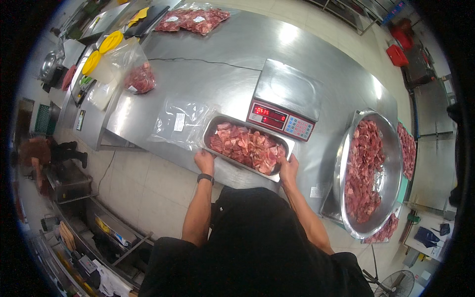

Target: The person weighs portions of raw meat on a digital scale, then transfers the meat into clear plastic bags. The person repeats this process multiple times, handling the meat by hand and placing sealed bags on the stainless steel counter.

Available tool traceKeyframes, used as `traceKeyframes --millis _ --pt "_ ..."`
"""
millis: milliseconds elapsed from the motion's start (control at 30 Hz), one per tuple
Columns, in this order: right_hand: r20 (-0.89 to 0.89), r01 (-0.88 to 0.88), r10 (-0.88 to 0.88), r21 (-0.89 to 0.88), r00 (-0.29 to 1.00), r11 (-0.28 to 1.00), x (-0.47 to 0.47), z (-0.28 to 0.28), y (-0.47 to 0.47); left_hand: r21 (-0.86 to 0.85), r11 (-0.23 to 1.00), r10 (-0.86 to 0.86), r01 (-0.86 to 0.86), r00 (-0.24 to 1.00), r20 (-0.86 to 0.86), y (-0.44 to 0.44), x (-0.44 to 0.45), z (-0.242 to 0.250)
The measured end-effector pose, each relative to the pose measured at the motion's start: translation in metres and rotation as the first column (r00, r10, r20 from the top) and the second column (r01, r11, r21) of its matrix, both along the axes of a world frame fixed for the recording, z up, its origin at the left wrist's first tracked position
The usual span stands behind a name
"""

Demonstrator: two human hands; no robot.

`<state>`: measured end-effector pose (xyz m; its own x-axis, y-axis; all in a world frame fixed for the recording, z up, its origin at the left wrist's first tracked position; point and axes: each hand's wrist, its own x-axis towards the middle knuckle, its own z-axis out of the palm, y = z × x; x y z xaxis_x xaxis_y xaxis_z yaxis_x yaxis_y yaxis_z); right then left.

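Note:
A rectangular stainless steel pan (237,162) filled with raw meat pieces (246,146) is between my hands at the front edge of a steel table (219,67). My left hand (205,162) grips its left near corner, and my right hand (289,169) holds the right end, fingers over the rim. Just beyond the pan is a digital scale (280,118) with a lit red display and a bare steel platform (289,83). A clear plastic bag (167,124) with a white label lies flat by the pan's left end.
A large steel bowl (339,174) of cut meat stands at the right. Bagged meat (139,78) sits at the left, more bags (200,22) at the far edge. A cord (207,61) crosses the table from the scale. Another person (35,152) is at the far left.

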<state>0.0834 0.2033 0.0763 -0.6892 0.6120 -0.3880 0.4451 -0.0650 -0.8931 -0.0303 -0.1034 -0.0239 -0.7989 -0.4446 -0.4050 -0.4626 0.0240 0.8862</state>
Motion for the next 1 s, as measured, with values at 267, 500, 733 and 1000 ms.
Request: traceKeyframes --millis 267,500,733,1000 --pt "-0.031 -0.035 0.035 -0.007 0.999 0.999 -0.009 0.004 0.01 0.097 0.99 -0.1 0.101 0.995 -0.015 0.015 0.016 0.009" --pt "-0.057 -0.018 0.009 -0.159 0.998 0.987 0.0 0.028 0.01 -0.438 0.809 -0.462 0.392 0.885 -0.061 0.03 0.023 0.005" --pt "-0.116 -0.036 0.037 0.006 0.993 0.999 0.011 0.004 0.025 0.244 0.788 -0.611 0.565 0.764 0.207 0.022 0.056 0.041" --pt "-0.136 0.006 -0.013 -0.053 0.991 0.999 0.025 -0.005 0.017 -0.544 0.571 -0.731 0.615 0.682 0.004 -0.007 -0.046 0.152"
